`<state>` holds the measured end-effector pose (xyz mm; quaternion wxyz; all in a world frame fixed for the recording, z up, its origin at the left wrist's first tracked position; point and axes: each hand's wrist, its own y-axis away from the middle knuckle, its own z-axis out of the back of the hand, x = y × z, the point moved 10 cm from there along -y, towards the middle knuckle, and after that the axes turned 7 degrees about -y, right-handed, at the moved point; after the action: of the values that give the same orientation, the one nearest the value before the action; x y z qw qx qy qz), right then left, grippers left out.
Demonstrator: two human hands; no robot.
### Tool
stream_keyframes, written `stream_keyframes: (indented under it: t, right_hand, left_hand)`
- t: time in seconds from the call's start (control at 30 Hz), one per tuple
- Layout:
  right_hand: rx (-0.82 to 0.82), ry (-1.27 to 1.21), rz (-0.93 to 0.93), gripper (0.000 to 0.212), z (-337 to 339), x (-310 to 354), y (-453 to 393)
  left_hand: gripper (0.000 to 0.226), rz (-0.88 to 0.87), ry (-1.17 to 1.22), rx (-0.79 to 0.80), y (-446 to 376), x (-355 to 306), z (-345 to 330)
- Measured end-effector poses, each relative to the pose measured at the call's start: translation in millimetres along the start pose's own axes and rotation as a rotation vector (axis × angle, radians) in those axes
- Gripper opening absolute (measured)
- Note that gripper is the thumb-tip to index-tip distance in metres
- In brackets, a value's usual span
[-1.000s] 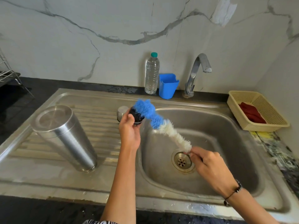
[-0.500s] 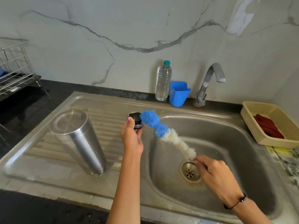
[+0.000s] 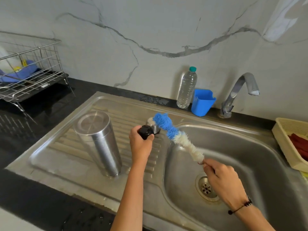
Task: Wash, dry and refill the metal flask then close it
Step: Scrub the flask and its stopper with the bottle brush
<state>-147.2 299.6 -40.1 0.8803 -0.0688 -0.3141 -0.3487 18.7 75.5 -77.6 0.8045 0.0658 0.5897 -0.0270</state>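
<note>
The metal flask point(image 3: 98, 140) stands upside down on the sink point(image 3: 66, 164) drainboard, toward its left edge. The right hand point(image 3: 223, 182) pinches the bottle brush point(image 3: 176, 137), handle hidden; the left hand point(image 3: 140, 144) grips the black stopper point(image 3: 146, 131), partly covering the steel cap point(image 3: 152, 125) behind.

A wire rack point(image 3: 31, 70) sits upper left; a yellow basket point(image 3: 286, 140) at the right edge holds something red, perhaps a cloth point(image 3: 300, 144).

Both forearms are bare, with no sleeves showing. The left hand point(image 3: 140, 144) wears nothing. Just behind the right hand point(image 3: 223, 180), a thin black cord bracelet point(image 3: 240, 206) with dark beads circles the wrist.
</note>
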Motion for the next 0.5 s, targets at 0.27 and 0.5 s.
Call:
stream_keyframes:
  t: [0.27, 0.5]
  right_hand:
    - [0.008, -0.067, 0.035, 0.021, -11, 10, -8]
    - [0.020, -0.069, 0.038, 0.022, -16, 8, -9]
  left_hand:
    - [0.045, -0.074, -0.282, -0.144, 9, 5, 22]
    - [0.047, -0.051, -0.285, -0.141, 15, 20, 21]
